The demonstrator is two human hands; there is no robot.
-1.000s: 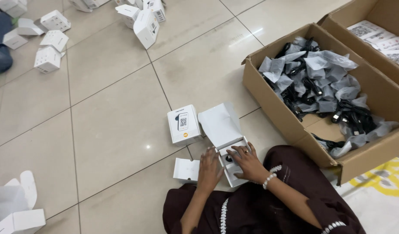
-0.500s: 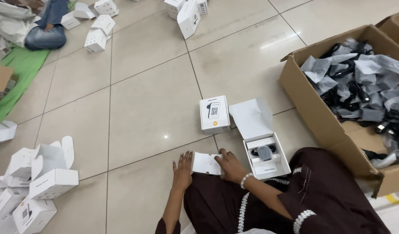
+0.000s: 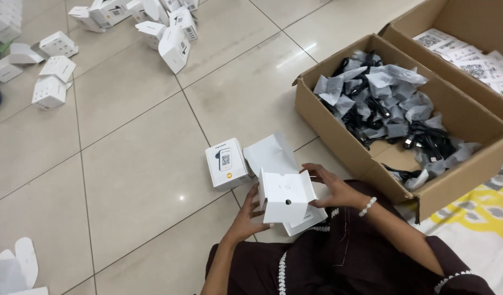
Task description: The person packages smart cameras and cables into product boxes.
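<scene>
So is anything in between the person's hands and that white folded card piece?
No. Both hands are already on it: the left hand grips the white card insert from its left side, and the right hand holds its right edge. It sits over the open white box.

Half a second ago I saw both hands down on a flat white card on the floor, beside the open white box with the dark device showing in its tray. Now my left hand (image 3: 246, 216) and right hand (image 3: 330, 186) have lifted that folded white card insert (image 3: 287, 196) and hold it over the open white box (image 3: 306, 218), so the device is covered from view. My view has also swung right: the cardboard box of cables (image 3: 393, 125) is in full sight again.
</scene>
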